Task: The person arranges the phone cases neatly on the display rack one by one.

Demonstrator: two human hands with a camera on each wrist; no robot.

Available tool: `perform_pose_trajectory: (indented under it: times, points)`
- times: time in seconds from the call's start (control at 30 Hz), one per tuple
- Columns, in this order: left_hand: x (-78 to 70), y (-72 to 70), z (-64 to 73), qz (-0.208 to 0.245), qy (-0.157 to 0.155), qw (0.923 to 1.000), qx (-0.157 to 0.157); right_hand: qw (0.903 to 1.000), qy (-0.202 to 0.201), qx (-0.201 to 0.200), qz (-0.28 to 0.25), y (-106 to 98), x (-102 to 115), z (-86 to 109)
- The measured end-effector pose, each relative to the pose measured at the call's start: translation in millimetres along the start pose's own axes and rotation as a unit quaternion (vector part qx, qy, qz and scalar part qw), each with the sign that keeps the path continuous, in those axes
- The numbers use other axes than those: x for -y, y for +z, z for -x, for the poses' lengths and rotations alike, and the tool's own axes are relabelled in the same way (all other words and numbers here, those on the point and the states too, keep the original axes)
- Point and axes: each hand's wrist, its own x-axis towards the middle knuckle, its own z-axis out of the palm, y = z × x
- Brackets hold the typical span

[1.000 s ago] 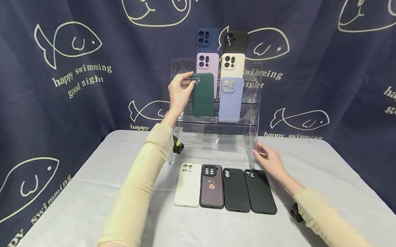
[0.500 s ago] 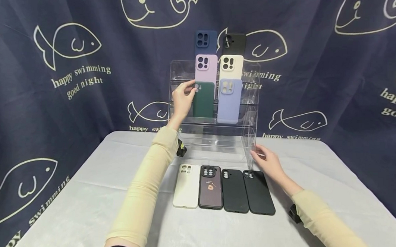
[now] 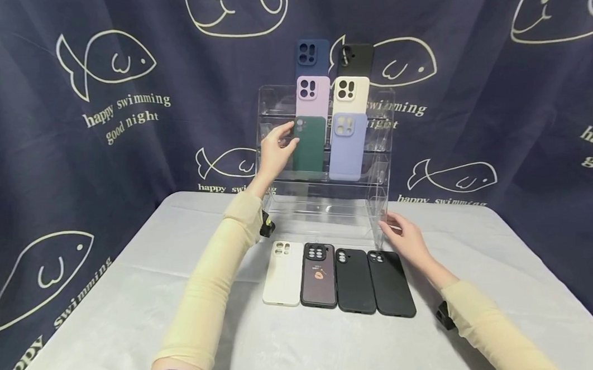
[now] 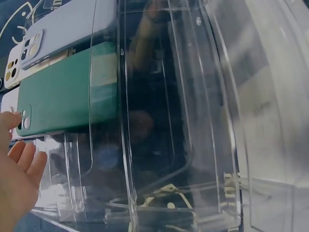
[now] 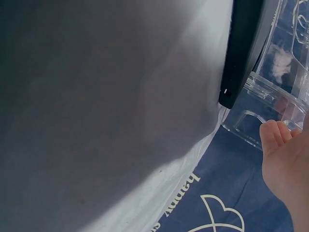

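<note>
The curtain point(image 3: 210, 102) reads "happy swimming" over "good night" at the left of the frame — the same words recur, partly cut off or covered, at centre, right and lower left. On the brown case point(image 3: 319, 289), lower centre, the lettering is too small to read.

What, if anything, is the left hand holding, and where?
Cannot tell: the left hand is at the upper left edge of the green case.
</note>
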Motion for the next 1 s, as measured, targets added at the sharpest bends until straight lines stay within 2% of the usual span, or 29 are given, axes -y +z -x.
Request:
perform_pose_trajectory:
  times: [0.43,0.8,1.0]
  points:
    - [6.9,-18.3,23.9,0.051,-0.014,0.9980,0.034,0.9999,0.003,-0.007,0.011,0.6,-1.7,-2.1]
    - [14.3,-24.3,57.9,0.041,-0.018,0.9950,0.090,1.0000,0.003,-0.003,0.008,0.6,-6.1,-0.9]
    - [17.7,-32.9,77.0,0.035,-0.043,0.9901,0.129,0.9999,0.002,-0.002,0.010,1.7,-6.7,-3.6]
